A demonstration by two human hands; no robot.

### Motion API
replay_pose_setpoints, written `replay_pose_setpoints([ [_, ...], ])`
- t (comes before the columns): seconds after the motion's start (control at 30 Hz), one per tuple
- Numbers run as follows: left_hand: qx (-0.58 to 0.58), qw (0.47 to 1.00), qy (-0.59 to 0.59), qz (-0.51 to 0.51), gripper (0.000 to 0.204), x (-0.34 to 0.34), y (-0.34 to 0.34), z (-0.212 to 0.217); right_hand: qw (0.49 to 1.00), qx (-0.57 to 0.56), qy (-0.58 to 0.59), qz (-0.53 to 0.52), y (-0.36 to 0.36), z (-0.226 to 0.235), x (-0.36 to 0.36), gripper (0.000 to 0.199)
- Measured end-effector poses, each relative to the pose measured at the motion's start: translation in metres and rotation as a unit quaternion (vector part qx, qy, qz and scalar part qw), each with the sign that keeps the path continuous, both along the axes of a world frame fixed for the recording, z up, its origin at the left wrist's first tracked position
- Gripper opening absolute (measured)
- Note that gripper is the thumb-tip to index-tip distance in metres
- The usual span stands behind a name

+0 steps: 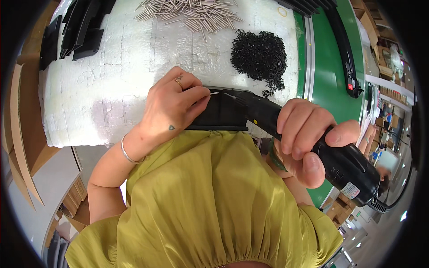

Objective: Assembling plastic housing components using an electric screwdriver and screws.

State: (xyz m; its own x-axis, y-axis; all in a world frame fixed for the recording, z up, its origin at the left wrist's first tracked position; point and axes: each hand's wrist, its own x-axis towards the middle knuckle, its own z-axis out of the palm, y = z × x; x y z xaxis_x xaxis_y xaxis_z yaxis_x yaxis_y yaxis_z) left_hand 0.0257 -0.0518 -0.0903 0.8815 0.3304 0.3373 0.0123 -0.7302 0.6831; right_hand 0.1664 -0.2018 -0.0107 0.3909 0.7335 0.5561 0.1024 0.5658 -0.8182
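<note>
My left hand (174, 100) is closed in a pinch on a thin silver metal pin (214, 93), whose end sticks out past the fingertips. Wrapped in my right hand (308, 134) is a black electric screwdriver (346, 172), held slantwise. Its thin bit (229, 95) points left toward the pin, with a small gap between them. Below both lies a black flat part with raised edges (219, 114), at the near edge of the work surface against my clothing. My left hand rests by its left end and covers part of it.
Foam-wrapped padding (120, 62) covers the work surface. On it lie a heap of silver pins (192, 15) and a heap of small black screws (259, 56). Black profiles (85, 31) stand far left, beside cardboard (20, 120). A green tabletop (330, 67) carries a long black piece (343, 40).
</note>
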Motion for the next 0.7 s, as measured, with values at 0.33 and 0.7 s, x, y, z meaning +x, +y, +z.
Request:
replay_pose_setpoints([
  [0.33, -0.006, 1.000, 0.006, 0.005, 0.015, 0.000, -0.002, 0.001, 1.000, 0.005, 0.024, 0.020, 0.000, 0.000, -0.001, 0.033],
  [0.7, -0.013, 0.993, -0.041, -0.109, 0.027, 0.008, 0.008, 0.008, 0.998, 0.041, 0.022, 0.033, -0.001, 0.013, 0.007, 0.032],
])
